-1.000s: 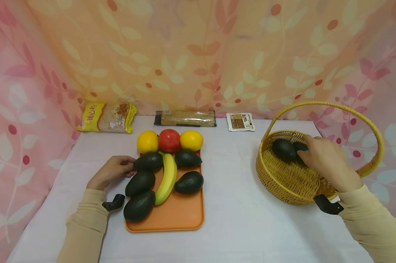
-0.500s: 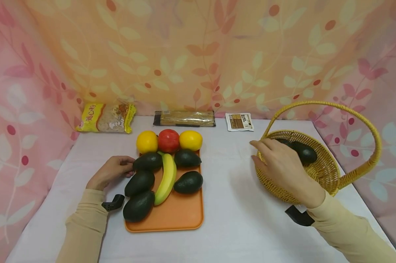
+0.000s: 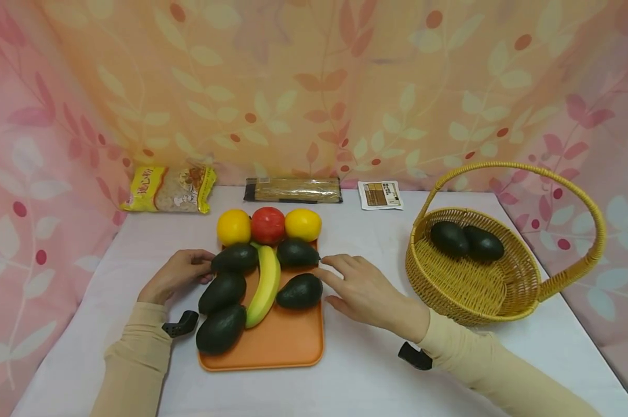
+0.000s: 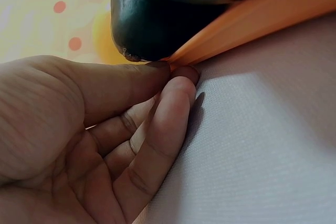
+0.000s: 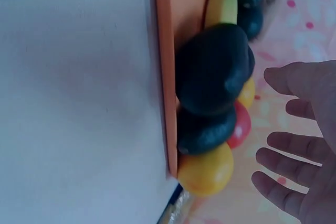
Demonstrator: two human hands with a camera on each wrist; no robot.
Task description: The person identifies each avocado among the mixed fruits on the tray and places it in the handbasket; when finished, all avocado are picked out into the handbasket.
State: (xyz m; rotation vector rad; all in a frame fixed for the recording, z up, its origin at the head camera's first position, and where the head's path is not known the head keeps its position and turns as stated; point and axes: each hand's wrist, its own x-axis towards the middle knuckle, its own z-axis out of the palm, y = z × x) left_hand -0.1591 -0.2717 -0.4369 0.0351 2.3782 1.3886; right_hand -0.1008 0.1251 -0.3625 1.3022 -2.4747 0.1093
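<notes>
My left hand (image 3: 177, 272) pinches the left rim of the orange tray (image 3: 272, 350) between thumb and fingers; the left wrist view shows the tray's edge (image 4: 247, 24) at the fingertips, just under a dark avocado (image 4: 152, 24). Fingers spread, my right hand (image 3: 371, 292) is by the tray's right side, near an avocado (image 3: 300, 291), holding nothing. In the right wrist view its fingers (image 5: 294, 166) are apart from the fruit. Several avocados lie on the tray around a banana (image 3: 264, 284). At its far end sit a red fruit (image 3: 268, 226) and two yellow ones (image 3: 303, 225).
To the right stands a wicker basket (image 3: 465, 289) with a tall handle and two avocados (image 3: 483, 243) inside. Along the back lie a yellow food bag (image 3: 170, 189), a long wrapped packet (image 3: 293, 190) and a small sachet (image 3: 380, 195). Floral curtains surround the white-covered table.
My right hand has left the avocados in the basket and moved left to the tray's right side, with nothing in it. The left hand has stayed at the tray's left rim.
</notes>
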